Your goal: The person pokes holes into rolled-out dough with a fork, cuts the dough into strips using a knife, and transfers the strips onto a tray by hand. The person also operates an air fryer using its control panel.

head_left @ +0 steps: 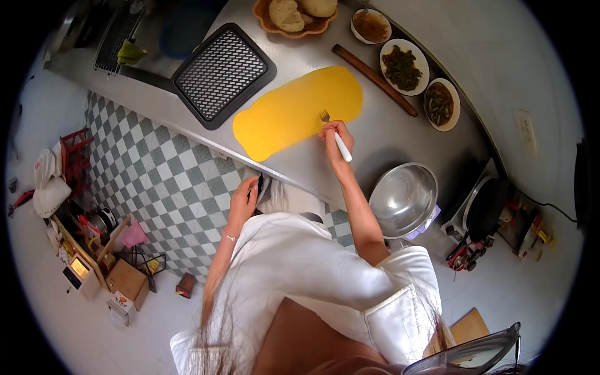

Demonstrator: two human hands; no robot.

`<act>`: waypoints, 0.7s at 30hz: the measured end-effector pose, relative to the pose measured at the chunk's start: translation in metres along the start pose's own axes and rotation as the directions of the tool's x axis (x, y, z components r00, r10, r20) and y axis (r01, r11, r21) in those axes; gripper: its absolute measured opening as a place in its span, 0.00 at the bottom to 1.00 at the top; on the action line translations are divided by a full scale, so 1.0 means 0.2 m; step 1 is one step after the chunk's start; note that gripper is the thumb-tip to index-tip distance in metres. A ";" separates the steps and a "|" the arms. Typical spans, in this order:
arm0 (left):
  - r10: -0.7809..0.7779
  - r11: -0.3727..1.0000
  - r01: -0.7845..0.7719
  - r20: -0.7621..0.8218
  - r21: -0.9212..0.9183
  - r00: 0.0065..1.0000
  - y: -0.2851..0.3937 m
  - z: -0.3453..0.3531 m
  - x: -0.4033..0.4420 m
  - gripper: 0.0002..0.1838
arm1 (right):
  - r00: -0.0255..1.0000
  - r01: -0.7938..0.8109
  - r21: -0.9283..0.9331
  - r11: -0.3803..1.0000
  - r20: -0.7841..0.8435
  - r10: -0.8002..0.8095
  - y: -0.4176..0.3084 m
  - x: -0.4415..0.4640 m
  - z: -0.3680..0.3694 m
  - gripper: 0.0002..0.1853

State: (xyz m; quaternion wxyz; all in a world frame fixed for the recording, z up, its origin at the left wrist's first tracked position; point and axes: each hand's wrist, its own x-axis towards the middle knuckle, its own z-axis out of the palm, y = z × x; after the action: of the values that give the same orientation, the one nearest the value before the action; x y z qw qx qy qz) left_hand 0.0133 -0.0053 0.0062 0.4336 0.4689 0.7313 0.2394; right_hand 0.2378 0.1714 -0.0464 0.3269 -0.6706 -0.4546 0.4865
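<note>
My right hand (338, 137) is closed around a fork (344, 149) with a white handle and metal tines. The tines point down at the right part of a long, flat yellow dough sheet (294, 112) on the counter. Whether they press into it, I cannot tell. Low at the counter's front edge, my left hand (242, 201) curls by my hip. Its fingers are around something dark, too hidden to name. Left of the dough lies a black perforated baking tray (225, 75), close to its edge. A wooden rolling pin (375, 81) rests beyond the dough on the right.
On the steel counter (300, 169) stand a basket of buns (265, 26), a bowl of brown sauce (371, 26), a plate of greens (422, 62) and another dish (455, 94). A metal bowl (405, 200) is right of my arm; a black pan (486, 203) stands farther right.
</note>
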 end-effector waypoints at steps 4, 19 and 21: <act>0.008 1.000 -0.008 0.004 0.006 1.000 0.00 0.01 0.01 0.13 | 0.999 0.022 0.038 0.999 0.036 -0.023 0.03 0.02 -0.05 0.08; -0.006 1.000 0.006 0.011 -0.016 1.000 -0.01 0.04 0.00 0.13 | 0.999 0.003 0.214 0.977 -0.045 0.007 -0.01 0.17 -0.26 0.09; -0.009 1.000 0.010 0.009 -0.016 1.000 -0.01 0.03 0.00 0.13 | 0.997 0.065 0.227 0.972 -0.056 -0.053 0.02 0.21 -0.28 0.09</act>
State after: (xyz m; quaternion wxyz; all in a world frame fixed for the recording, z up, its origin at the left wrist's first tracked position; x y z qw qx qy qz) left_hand 0.0175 -0.0073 0.0016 0.4417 0.4630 0.7296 0.2412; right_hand 0.2961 0.2090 -0.0477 0.4273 -0.6267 -0.4071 0.5089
